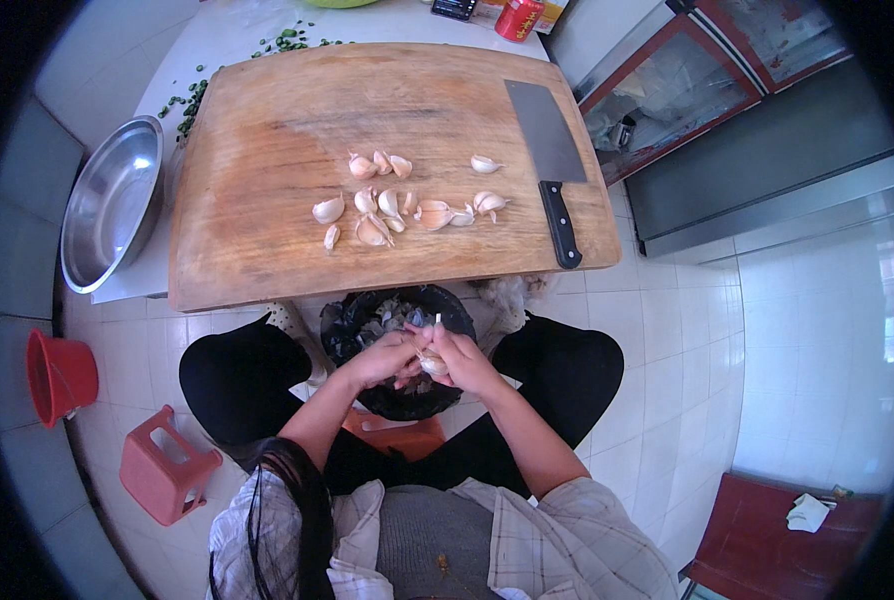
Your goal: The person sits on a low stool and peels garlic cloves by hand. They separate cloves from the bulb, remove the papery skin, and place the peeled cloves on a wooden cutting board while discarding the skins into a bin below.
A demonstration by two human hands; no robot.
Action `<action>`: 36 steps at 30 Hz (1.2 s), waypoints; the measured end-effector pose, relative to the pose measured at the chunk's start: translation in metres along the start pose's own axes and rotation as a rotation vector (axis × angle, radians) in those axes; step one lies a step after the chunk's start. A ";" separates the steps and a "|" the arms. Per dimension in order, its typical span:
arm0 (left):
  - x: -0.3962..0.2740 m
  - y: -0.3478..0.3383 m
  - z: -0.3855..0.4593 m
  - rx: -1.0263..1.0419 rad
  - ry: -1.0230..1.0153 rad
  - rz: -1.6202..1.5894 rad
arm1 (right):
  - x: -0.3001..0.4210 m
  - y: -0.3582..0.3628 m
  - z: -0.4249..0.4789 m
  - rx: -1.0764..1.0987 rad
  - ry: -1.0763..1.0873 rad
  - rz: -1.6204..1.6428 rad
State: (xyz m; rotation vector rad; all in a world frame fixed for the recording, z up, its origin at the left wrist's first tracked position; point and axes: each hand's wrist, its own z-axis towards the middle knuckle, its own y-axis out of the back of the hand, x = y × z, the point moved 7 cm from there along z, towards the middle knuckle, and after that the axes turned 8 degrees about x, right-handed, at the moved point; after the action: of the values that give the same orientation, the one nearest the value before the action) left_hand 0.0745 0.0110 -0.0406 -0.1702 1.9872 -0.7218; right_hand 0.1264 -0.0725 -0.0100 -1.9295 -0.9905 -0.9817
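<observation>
Over a bin lined with a black plastic bag (pixel 342 337), both of my hands meet around a partly broken garlic bulb (pixel 433 363). My right hand (pixel 462 361) cups the bulb from the right, its thumb raised on top. From the other side, my left hand (pixel 389 355) has its fingers against the bulb; its fingertips are partly hidden. Papery skins (pixel 398 316) lie inside the bin. Ahead of my hands, several loose garlic cloves (pixel 433 214) are spread on a thick wooden cutting board (pixel 282 105). A single clove (pixel 484 164) lies apart, nearer the cleaver.
A cleaver (pixel 548 135) with a black handle rests along the board's right side. Chopped green pieces (pixel 190 105) and a steel basin (pixel 113 206) are on the left. A red can (pixel 519 19) stands behind. Pink stool (pixel 163 469) and red bucket (pixel 61 377) occupy the left floor.
</observation>
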 end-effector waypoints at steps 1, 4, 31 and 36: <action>-0.003 -0.003 0.000 0.041 -0.009 0.048 | 0.001 -0.001 -0.001 0.025 -0.012 0.054; -0.007 -0.004 -0.002 0.115 -0.015 0.039 | -0.005 -0.001 -0.002 0.057 -0.051 0.144; -0.023 -0.006 -0.001 -0.262 -0.099 0.011 | 0.026 0.021 -0.018 -0.612 0.323 -0.708; -0.022 0.000 0.002 -0.331 -0.178 -0.059 | 0.042 0.007 -0.021 -0.638 0.459 -0.786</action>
State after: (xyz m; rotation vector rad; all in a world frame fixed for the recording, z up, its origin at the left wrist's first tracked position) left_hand 0.0869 0.0186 -0.0247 -0.4757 1.9241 -0.3943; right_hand 0.1438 -0.0813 0.0333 -1.6165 -1.2714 -2.2980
